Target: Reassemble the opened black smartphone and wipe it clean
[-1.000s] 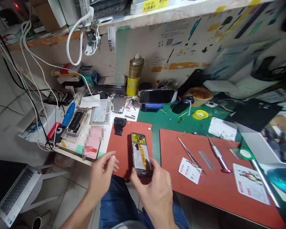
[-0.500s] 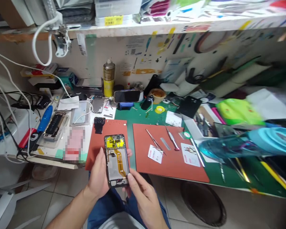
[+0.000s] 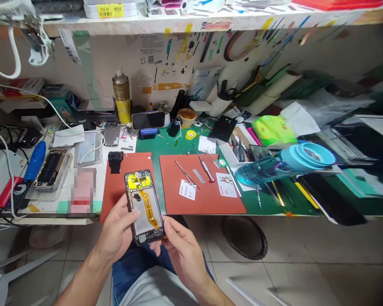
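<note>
An opened smartphone (image 3: pixel 144 208), its back cover off, is held between my two hands above my lap, near the bench edge. Its inside faces up: yellow-covered board at the top, orange flex cables below, a grey bay at the middle. My left hand (image 3: pixel 116 227) grips the phone's left side, its thumb lying over the frame onto the grey bay. My right hand (image 3: pixel 183 246) pinches the lower right edge, thumb on top and fingers partly hidden underneath. Beyond the phone, a small black camera-like part (image 3: pixel 115 162) rests on the left red-brown mat (image 3: pixel 110 197).
The right mat (image 3: pixel 175 170) carries tweezers (image 3: pixel 185 173), a screwdriver (image 3: pixel 206 168) and two printed cards. Right of it lies a blue water bottle (image 3: pixel 274 163). A spray can (image 3: pixel 121 97) and a propped phone (image 3: pixel 148 120) stand behind. A shelf (image 3: pixel 130 23) overhangs the bench.
The view has swung right, so the bench appears shifted left. My left thumb has moved from the phone's side onto its inside face. The phone is tilted a little more.
</note>
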`<action>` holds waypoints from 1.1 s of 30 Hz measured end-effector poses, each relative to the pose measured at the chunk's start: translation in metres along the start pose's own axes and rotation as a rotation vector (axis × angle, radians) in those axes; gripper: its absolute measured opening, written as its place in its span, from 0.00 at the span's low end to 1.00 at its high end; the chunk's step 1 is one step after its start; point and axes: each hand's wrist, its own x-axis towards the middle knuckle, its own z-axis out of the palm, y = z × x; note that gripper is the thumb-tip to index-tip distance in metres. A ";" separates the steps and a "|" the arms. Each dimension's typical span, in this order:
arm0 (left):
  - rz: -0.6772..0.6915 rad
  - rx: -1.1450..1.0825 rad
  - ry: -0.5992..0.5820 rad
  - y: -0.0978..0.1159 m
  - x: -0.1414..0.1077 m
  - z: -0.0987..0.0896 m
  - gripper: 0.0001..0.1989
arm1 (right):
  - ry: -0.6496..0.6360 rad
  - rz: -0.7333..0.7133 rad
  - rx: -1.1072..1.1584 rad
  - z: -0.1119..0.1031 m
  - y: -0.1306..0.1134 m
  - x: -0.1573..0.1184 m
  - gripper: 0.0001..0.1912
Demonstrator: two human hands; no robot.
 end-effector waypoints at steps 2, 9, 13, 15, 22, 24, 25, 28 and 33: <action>-0.008 -0.016 -0.006 0.001 0.000 0.000 0.25 | -0.020 0.020 0.027 -0.001 -0.003 0.000 0.22; -0.005 0.004 -0.056 0.000 -0.009 -0.002 0.24 | -0.010 0.063 0.093 0.000 0.001 -0.002 0.20; 0.006 0.016 -0.062 0.000 -0.012 -0.002 0.24 | 0.004 0.080 0.097 0.000 0.004 -0.004 0.20; 0.009 0.016 -0.073 0.001 -0.013 -0.003 0.24 | 0.003 0.078 0.087 0.000 0.004 -0.006 0.20; 0.057 0.093 -0.039 0.004 -0.008 -0.008 0.23 | 0.051 -0.068 -0.114 -0.004 0.004 -0.010 0.20; 0.070 0.098 -0.024 0.004 -0.007 -0.007 0.22 | 0.048 -0.086 -0.153 -0.005 0.007 -0.010 0.21; 0.077 0.097 -0.016 0.004 -0.006 -0.006 0.22 | 0.042 -0.085 -0.162 -0.006 0.008 -0.010 0.22; 0.094 0.100 0.021 0.005 -0.005 -0.003 0.22 | 0.059 -0.084 -0.212 -0.009 0.013 -0.011 0.23; 0.144 0.155 0.086 0.001 -0.005 0.002 0.21 | 0.333 -0.536 -0.676 -0.005 -0.002 -0.007 0.12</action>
